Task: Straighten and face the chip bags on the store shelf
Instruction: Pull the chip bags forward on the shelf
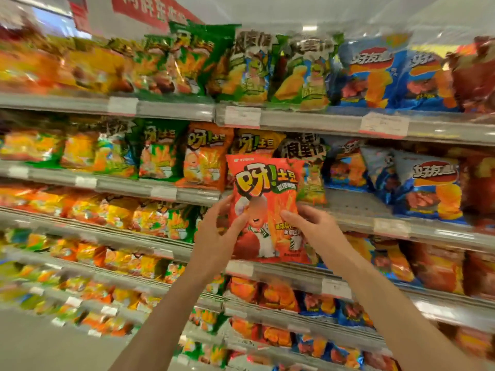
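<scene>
Store shelves (171, 111) fill frame | our left hand (214, 236) and right hand (313, 226) pinch 1 red chip bag (267, 210) at center, upright, facing us | not yet shelved; gap (345, 204) right of center.

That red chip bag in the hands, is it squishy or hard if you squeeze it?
Probably squishy: the red chip bag looks puffed and its film crinkles. It seems light, since the left hand and right hand pinch only its edges. The glossy film may be slippery.

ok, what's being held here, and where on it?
A red chip bag, upright and front out, in both hands. Left hand grips its lower left edge, right hand its lower right edge, fingers on the front face.
</scene>
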`<action>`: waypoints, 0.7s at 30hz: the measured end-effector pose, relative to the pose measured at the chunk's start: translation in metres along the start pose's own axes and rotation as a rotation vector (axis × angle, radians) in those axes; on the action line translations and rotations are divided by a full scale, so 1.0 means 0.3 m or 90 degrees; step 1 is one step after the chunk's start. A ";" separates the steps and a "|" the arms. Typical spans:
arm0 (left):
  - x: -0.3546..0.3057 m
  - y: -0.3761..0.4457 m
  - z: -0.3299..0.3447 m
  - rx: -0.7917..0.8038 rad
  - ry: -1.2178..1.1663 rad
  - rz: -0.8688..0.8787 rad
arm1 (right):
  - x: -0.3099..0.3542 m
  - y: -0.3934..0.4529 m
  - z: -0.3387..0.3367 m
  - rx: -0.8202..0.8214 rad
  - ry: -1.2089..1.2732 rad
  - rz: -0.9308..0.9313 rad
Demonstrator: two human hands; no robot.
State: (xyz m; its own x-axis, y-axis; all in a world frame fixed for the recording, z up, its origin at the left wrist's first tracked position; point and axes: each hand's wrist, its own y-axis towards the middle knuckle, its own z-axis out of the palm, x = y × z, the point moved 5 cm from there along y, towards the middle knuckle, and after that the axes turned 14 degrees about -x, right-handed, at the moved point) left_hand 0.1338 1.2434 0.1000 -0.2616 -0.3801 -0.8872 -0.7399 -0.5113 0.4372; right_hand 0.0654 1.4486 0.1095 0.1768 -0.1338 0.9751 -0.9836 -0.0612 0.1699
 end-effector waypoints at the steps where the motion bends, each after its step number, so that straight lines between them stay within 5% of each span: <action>1: 0.023 0.024 -0.063 -0.014 0.004 -0.007 | 0.017 0.002 0.071 0.017 -0.001 -0.006; 21: 0.480 0.743 -1.047 -0.139 0.045 -0.023 | 0.149 0.323 1.453 0.151 0.111 -0.006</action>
State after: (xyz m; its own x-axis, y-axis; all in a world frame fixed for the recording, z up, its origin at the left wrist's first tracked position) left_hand 0.1259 0.8326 0.1161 -0.1879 -0.4072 -0.8938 -0.5941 -0.6775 0.4336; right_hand -0.0061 1.0055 0.1074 0.1567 0.0391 0.9869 -0.9421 -0.2940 0.1612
